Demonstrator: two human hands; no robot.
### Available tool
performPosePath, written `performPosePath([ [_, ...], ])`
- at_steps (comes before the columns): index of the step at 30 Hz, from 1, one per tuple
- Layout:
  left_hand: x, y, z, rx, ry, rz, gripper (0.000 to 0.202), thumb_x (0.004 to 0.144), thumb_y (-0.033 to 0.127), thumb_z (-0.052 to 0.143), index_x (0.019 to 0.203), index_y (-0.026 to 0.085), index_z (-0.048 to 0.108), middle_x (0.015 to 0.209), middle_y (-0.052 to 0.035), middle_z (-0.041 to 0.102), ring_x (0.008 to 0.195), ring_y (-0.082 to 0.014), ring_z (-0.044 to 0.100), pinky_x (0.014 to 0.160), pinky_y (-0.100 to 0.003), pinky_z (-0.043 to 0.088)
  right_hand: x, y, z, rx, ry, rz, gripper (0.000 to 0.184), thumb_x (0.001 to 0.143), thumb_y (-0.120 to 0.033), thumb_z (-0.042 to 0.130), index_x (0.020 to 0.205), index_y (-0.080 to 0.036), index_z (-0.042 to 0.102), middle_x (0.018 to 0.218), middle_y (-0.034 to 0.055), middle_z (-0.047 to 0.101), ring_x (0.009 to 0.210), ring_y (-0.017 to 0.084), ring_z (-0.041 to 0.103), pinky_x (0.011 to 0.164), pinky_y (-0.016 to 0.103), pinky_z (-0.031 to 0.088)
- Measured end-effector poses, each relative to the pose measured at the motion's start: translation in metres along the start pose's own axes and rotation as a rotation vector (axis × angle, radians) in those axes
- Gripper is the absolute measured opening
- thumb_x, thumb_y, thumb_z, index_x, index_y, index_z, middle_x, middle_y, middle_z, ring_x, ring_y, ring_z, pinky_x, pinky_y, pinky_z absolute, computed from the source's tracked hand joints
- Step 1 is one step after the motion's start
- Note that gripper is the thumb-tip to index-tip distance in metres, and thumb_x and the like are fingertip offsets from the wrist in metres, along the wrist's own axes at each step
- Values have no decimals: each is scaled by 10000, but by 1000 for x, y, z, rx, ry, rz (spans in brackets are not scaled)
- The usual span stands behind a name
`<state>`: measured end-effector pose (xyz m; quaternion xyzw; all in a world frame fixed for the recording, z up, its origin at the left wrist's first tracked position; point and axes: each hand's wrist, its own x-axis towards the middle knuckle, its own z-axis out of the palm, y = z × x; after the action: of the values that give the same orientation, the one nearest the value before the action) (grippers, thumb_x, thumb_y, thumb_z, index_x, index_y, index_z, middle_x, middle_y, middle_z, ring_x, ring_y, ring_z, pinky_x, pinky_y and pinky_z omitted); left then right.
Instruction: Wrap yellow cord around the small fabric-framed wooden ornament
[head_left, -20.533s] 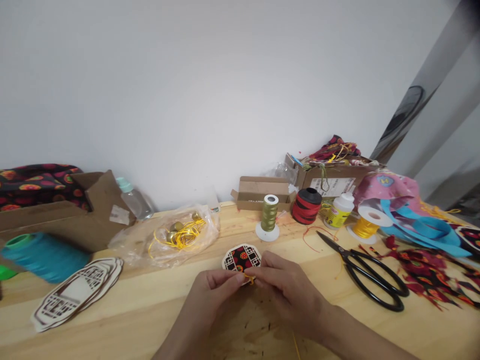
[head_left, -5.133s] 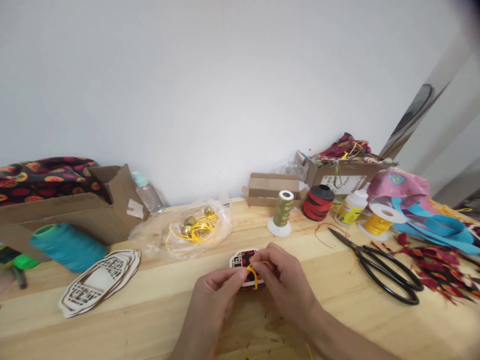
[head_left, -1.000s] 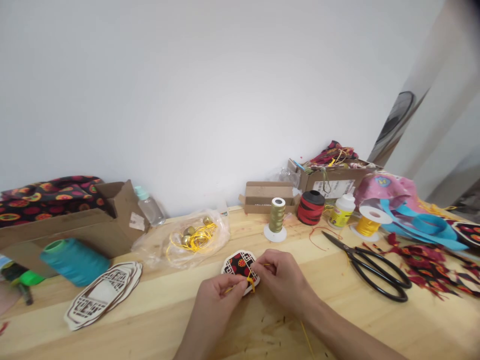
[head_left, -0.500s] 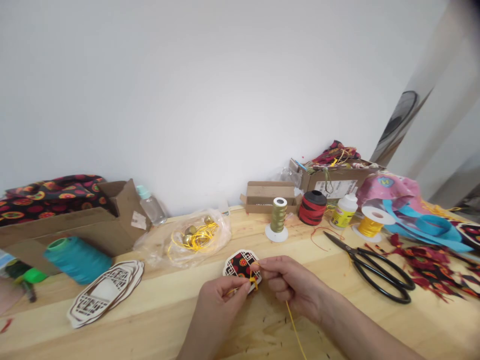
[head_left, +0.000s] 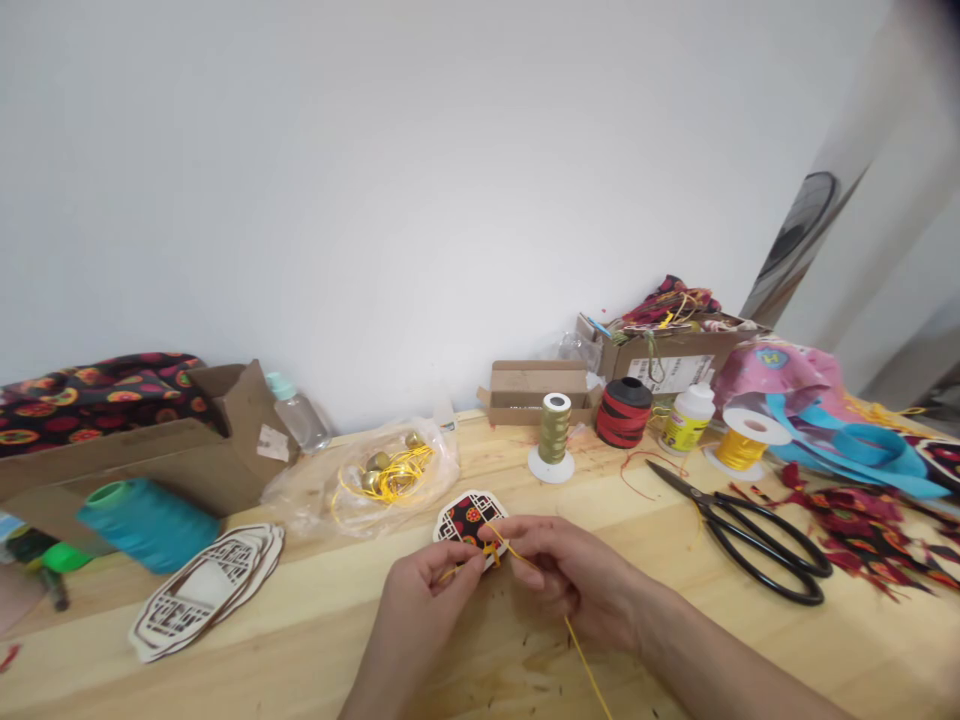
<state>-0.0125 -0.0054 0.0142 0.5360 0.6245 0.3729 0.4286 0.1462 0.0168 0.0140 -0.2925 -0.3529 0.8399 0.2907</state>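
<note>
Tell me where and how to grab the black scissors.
Probably best by the looped handles, coming in from the person's near right: the scissors lie flat on the table, handles angled toward that side and pointed blades facing far left.

Bare tabletop [head_left: 319,615] flanks the left hand [head_left: 427,595]; scissors [head_left: 703,499] obstruct rightward.

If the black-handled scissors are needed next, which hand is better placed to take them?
Probably the right hand: the black-handled scissors lie on its side, farther from the left hand. Both appear to hold yellow cord.
</note>
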Motion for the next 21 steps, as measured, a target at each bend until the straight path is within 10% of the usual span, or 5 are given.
performPosePath([
  [5, 1, -1, -1, -32, -39, 30, 165, 609, 256, 594, 669, 144, 699, 618, -33, 697, 618, -184, 588, 575, -222, 428, 5, 15, 11, -461, 124, -236, 302, 703, -216, 478, 980, -136, 569, 404, -70, 440, 349, 42, 378, 371, 133, 283],
  [21, 0, 1, 0, -58, -95, 63, 182, 653, 264, 567, 705, 169, 714, 591, -7, 699, 615, -184, 582, 572, -220, 425, 0, 13, 13, -1423, 371, -620, 199, 718, -183, 499, 866, -262, 605, 748, -8, 613, 632, 106, 531, 567, 177, 386],
])
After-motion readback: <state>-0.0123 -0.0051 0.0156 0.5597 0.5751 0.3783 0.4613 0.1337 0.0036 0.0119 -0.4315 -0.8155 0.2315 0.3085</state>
